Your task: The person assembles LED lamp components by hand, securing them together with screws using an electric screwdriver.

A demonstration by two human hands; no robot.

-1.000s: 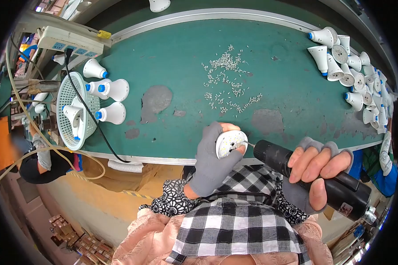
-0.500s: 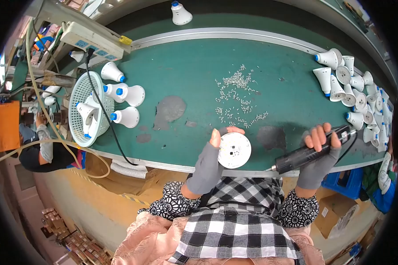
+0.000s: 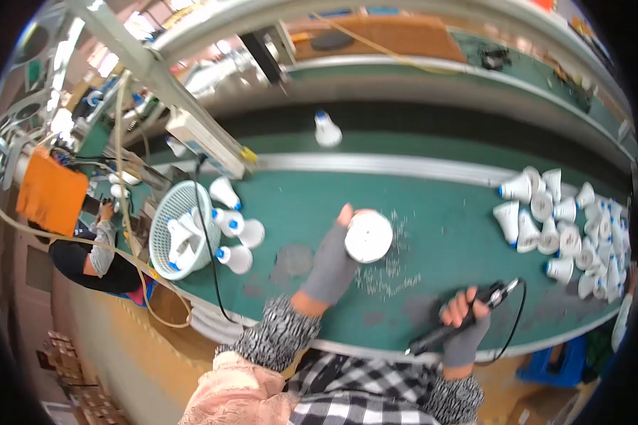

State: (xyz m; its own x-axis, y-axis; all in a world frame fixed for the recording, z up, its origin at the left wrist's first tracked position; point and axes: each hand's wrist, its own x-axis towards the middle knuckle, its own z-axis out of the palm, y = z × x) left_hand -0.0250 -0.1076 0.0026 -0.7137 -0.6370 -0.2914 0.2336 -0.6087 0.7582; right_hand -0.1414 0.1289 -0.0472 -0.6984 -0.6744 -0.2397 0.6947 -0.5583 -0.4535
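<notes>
In my left hand [image 3: 331, 261], gloved with bare fingertips, is a white light bulb [image 3: 369, 237], its round flat face turned up towards me. The hand holds it above the green bench, over the near side of a scatter of small screws [image 3: 393, 283]. My right hand [image 3: 466, 327] grips a black electric screwdriver [image 3: 428, 341] near the front edge. Its tip points left and its cord loops off to the right. The tool and the bulb are well apart.
At left stands a pale green basket [image 3: 159, 221] of bulb housings, with several more beside it. A black cord [image 3: 213, 262] hangs across it from a power strip [image 3: 204, 146]. Many white housings [image 3: 567, 241] crowd the right end. One bulb [image 3: 327, 132] stands beyond the metal rail.
My view has tilted up, showing more of the far side. My left hand has carried the bulb forward over the screws. My right hand still holds the screwdriver near the front edge.
</notes>
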